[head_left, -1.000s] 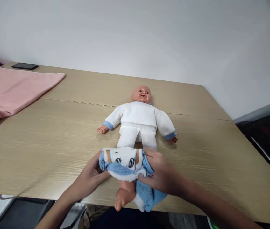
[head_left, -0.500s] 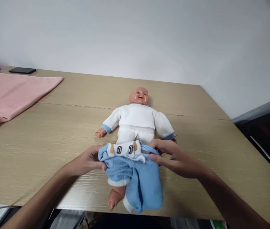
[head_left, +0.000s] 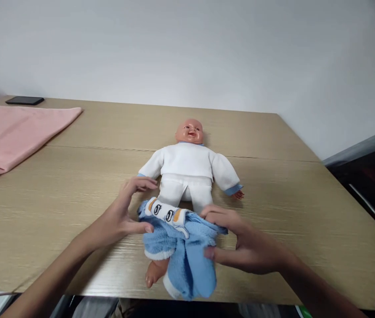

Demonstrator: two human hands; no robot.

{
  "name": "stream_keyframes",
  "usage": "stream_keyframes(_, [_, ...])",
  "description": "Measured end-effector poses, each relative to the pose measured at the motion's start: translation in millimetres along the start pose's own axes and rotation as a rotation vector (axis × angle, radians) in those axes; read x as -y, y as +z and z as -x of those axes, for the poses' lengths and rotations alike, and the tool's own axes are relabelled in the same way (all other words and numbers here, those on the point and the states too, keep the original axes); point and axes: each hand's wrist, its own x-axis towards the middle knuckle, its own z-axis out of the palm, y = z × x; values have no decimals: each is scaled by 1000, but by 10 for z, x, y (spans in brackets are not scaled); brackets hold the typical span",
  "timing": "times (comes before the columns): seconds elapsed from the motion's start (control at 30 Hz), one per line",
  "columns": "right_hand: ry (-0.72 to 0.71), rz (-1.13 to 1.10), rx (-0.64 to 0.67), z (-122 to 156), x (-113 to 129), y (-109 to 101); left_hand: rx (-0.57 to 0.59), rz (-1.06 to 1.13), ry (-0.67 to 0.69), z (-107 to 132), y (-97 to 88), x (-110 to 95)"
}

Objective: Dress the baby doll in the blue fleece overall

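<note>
A baby doll [head_left: 189, 132] in a white top lies on its back with its head away from me. Blue fleece trousers [head_left: 200, 265] with a white, eye-patterned waistband are bunched over its lower legs. One bare foot pokes out of a white-trimmed cuff; the other foot is hidden. My left hand [head_left: 121, 214] is open beside the waistband, thumb near the blue fabric and fingers raised toward the doll's sleeve. On the other side, my right hand [head_left: 240, 238] grips the trousers, with fingers at the waistband and thumb lower on the leg.
A pink cloth [head_left: 18, 137] lies on the left of the wooden table [head_left: 290, 212]. Behind it is a dark phone [head_left: 24, 100]. A white wall stands at the back, and a dark object with a metal edge is beyond the table's right side.
My left hand has let go of the waistband and spread its fingers upward. The right thumb has moved down the trouser leg, and the waistband now slants down to the right.
</note>
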Motion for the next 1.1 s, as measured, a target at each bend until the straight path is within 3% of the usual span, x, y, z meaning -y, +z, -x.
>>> stream_keyframes(0.07, [17,-88,-16,-10,-3,0,72,-77,52,-160,15,-207])
stream_keyframes(0.17, [67,-144,-56,-51,31,-9,375,-82,16,-468,109,-516])
stream_keyframes(0.23, [82,-84,-126,-73,80,-31,630,8,7,-657,194,-612])
stream_keyframes(0.3, [112,3,-157,-70,129,-71,762,149,5,-792,266,-590])
stream_keyframes(0.47, [125,63,7,26,169,-164,734,353,-34,-896,328,-303])
stream_keyframes(0.63, [110,-79,-1,34,129,-211,772,387,-34,-882,355,-182])
stream_keyframes(0.8, [212,-234,-37,-31,50,-303,973,552,-199,-842,406,-133])
stream_keyframes(0.97, [157,-161,243,-78,102,-266,994,453,-41,-828,449,-43])
stream_keyframes(1.1, [8,-95,142,-100,112,-193,966,506,-23,-830,476,-11])
